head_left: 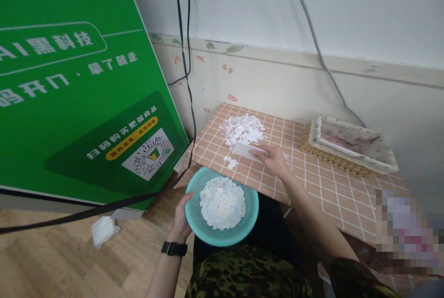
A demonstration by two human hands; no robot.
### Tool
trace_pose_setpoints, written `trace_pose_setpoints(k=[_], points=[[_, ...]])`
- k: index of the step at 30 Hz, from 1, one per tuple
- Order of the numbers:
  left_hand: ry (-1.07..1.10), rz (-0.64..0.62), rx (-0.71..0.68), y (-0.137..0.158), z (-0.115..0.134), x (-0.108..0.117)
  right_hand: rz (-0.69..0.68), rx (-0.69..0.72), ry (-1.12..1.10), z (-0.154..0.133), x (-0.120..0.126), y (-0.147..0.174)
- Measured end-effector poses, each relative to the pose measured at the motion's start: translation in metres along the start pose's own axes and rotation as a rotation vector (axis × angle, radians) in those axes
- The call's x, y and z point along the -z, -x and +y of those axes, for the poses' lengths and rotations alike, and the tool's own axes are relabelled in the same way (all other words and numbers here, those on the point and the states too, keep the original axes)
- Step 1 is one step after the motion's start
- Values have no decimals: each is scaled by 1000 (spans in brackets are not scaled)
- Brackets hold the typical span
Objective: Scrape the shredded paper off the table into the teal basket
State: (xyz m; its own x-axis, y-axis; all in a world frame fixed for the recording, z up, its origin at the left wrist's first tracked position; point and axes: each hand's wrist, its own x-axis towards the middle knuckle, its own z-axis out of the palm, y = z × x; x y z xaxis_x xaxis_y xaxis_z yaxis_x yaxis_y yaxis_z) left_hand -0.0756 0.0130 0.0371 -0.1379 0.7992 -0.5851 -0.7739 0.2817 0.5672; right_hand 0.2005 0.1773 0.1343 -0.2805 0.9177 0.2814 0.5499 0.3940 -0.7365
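My left hand [181,218] grips the rim of a round turquoise plastic basket [251,224], held just below the table's front edge. A heap of small white paper scraps [222,203] lies inside it. On the table, my right hand [274,159] is closed on a flat white scraper-like piece [245,152], its kind not clear. That piece stands at the near side of a pile of white and pinkish scraps [243,127]. A few loose scraps [230,162] lie between the pile and the table edge.
A brown checked cloth [298,177] covers the table. A lined wicker basket [350,147] stands at the right by the wall. On the left rises a green panel [86,80], with a black strap [114,205] crossing before it. White plastic [104,232] lies on the floor.
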Motion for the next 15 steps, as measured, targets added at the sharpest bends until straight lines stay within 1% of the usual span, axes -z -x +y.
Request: trace_pose_setpoints(k=[4,6,11,15], points=[[-7,15,0,1,0,-1,68,-6,35,5,-3,-5],[-5,21,-8,1,0,-1,82,-35,39,8,-5,-8],[9,12,0,0,0,0,89,-175,-67,17,-7,-16],[19,0,6,-1,0,1,66,-216,-136,20,-10,-20]])
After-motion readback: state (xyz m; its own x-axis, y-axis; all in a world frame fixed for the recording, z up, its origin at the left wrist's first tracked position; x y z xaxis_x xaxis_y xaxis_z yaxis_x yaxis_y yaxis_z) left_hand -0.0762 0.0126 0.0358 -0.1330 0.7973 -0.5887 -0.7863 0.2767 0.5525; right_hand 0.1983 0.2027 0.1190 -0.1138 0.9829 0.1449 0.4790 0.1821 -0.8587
